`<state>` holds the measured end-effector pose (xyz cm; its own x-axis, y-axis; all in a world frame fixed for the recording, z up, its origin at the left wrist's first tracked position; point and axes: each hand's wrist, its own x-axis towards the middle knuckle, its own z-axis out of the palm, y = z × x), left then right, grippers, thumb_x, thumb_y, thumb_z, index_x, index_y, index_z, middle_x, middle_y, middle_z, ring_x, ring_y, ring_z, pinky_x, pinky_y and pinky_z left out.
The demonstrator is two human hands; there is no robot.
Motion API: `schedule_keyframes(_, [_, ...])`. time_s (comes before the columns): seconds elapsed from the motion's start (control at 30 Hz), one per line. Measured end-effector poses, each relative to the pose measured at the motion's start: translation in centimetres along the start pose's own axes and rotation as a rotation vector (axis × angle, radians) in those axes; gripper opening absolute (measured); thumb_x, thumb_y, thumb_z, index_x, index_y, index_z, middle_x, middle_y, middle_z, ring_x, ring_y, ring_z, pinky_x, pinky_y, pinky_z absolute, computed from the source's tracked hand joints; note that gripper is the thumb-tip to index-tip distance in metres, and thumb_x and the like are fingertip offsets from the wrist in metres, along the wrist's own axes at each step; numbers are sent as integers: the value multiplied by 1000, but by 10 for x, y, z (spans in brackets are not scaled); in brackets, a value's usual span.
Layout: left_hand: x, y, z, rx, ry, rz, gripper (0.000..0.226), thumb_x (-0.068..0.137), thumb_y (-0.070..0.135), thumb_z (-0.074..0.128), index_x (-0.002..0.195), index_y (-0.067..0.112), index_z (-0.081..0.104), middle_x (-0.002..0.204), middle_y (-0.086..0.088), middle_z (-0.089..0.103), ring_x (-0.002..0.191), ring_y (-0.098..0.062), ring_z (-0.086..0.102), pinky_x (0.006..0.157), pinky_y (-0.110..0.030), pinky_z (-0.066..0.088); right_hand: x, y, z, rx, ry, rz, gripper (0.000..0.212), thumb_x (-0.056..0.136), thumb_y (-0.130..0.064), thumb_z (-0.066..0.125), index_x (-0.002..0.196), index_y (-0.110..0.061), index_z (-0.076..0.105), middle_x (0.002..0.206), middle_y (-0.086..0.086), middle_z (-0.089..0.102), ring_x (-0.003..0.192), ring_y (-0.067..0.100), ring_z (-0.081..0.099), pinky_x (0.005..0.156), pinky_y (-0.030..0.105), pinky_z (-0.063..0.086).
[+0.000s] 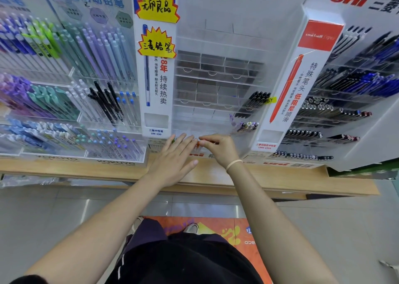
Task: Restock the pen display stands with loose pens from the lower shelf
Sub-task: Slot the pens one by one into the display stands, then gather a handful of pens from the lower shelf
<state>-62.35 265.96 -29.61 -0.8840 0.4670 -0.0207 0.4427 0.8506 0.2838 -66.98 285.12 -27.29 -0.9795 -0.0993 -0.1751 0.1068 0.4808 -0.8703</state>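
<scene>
right hand [218,148] pinching an orange pen [198,145] at the foot of the clear stand [216,89], likely to slot it in; left hand [172,160] flat, fingers [183,141] straight, steadying nearby.

Both hands [172,158] [218,148] at clear display stand [216,84]

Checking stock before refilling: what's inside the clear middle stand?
The clear middle stand has mostly bare compartments. Black pens sit at its right side, with pastel pens below them. The hands cover its bottom row.
</scene>
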Motion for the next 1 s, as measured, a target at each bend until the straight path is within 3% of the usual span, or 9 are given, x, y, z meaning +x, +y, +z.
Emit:
schedule_keyframes(0.23, [0, -1, 5, 14, 11, -10, 74, 103, 60, 12, 158, 12, 27, 162, -7, 33, 152, -25, 24, 124, -41, -3, 2, 7, -1, -21, -46, 39, 21, 92, -20, 68, 107, -8, 76, 108, 5, 75, 103, 12, 67, 98, 29, 50])
schedule_keyframes(0.4, [-1, -3, 6, 16, 4, -6, 74, 103, 60, 11, 158, 13, 26, 162, -6, 32, 152, -24, 23, 124, -39, -7, 3, 10, -4, -140, -76, 19, 20, 95, -20, 65, 106, -8, 76, 107, 5, 75, 99, 12, 66, 87, 17, 46])
schedule_keyframes(0.6, [-2, -2, 2, 37, -35, -7, 85, 96, 67, -8, 161, 16, 16, 167, -3, 21, 155, -21, 12, 122, -35, -15, 4, 9, 0, -196, -52, 1, 16, 94, -21, 66, 100, -12, 78, 98, 2, 76, 90, 12, 65, 85, 27, 50])
schedule_keyframes(0.73, [-2, -1, -3, 41, -58, -24, 87, 95, 68, -9, 160, 16, 16, 166, -3, 23, 155, -21, 12, 122, -34, -16, 2, 5, 1, -225, -36, -24, 15, 93, -22, 67, 95, -12, 78, 93, 1, 76, 86, 17, 66, 84, 38, 52])
schedule_keyframes(0.83, [-3, 1, -10, 6, -88, -31, 94, 88, 74, -15, 161, 20, 11, 168, 0, 16, 155, -17, 4, 119, -29, -22, -20, 3, -4, -206, 127, -91, 19, 94, -26, 66, 100, -11, 77, 98, 2, 75, 92, 14, 65, 87, 35, 52])
schedule_keyframes(0.9, [-6, 2, -17, -23, -81, -47, 94, 88, 75, -12, 161, 19, 13, 168, 1, 12, 156, -16, 1, 119, -29, -22, -48, 2, -13, -175, 249, -102, 21, 96, -27, 64, 104, -11, 75, 103, 1, 74, 97, 9, 61, 88, 25, 47])
schedule_keyframes(1.0, [-4, 24, -17, -51, 33, 141, 69, 102, 55, 24, 150, 8, 42, 158, -10, 39, 148, -27, 29, 124, -40, 0, -100, 24, -27, -255, 445, -55, 25, 96, -27, 60, 107, -10, 74, 104, 4, 73, 99, 12, 59, 84, 20, 41])
